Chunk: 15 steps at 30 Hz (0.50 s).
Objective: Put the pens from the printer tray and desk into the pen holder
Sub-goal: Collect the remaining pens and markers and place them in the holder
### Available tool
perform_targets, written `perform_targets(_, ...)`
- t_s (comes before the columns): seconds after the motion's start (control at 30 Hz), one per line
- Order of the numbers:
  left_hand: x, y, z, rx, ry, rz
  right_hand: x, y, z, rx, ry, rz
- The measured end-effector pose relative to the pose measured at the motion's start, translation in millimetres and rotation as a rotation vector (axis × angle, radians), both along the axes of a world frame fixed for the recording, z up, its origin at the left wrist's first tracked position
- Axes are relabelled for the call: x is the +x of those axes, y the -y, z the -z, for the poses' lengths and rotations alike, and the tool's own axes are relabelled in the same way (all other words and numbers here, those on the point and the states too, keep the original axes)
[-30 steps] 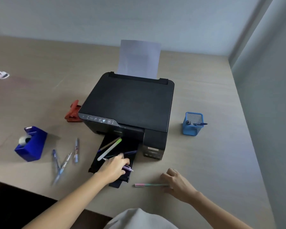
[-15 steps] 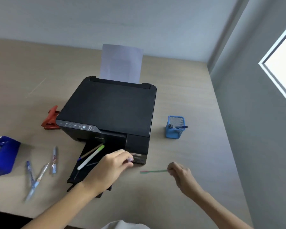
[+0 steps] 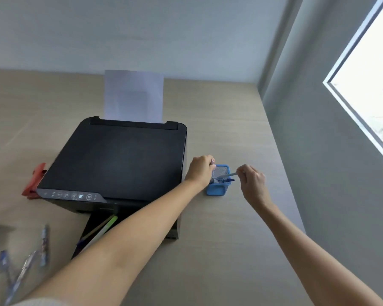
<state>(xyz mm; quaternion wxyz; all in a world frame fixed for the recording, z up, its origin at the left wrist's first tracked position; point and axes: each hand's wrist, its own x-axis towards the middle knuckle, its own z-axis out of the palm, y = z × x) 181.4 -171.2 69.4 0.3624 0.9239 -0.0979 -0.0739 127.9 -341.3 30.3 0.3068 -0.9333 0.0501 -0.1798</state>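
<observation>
A blue mesh pen holder [image 3: 219,188] stands on the desk right of the black printer [image 3: 119,160]. My left hand [image 3: 200,168] is closed at the holder's left rim; the pen it carried is mostly hidden. My right hand [image 3: 251,180] pinches a pale green pen [image 3: 231,174] whose tip points into the holder. A dark blue pen [image 3: 224,179] lies across the holder's top. On the printer tray [image 3: 93,228] rest a green-and-white pen [image 3: 102,230] and a thin tan one. Three pens [image 3: 24,263] lie on the desk at the lower left.
A red clip-like tool [image 3: 34,184] sits left of the printer. White paper [image 3: 134,96] stands in the printer's rear feed. A grey wall with a window [image 3: 367,85] borders the desk on the right. A blue object's edge shows at the far left.
Both hands rose from the tray and front desk to the pen holder, each carrying a pen. The camera turned right, so the tape dispenser left the view.
</observation>
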Motion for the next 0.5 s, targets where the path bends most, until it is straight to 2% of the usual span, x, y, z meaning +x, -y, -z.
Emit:
perform_targets(0.1,-8.9,-1.2,2.3,0.127,-0.076,0.045,0.2,-5.0,3.2,-0.068,-0.085,-0.033)
perform_targets(0.17,-25.1,-14.6,-5.9,0.144,0.011,0.103,-13.2,-12.8,2.9,-0.057,-0.073,-0.014)
perform_targets(0.27,-70.0,-58.4,-23.7,-0.057,0.196,0.146,-51.7,-37.3,-4.4,-0.027,0.061,-0.073)
perform_targets(0.37,-125.9,-132.6,-25.5,-0.162,0.365,0.075,-97.0,-76.6,-10.0,-0.047,0.135,-0.317)
perform_targets(0.5,-165.2,-247.0,14.8,0.000,0.348,-0.245,-136.0,-144.5,0.9,-0.151,0.027,-0.709)
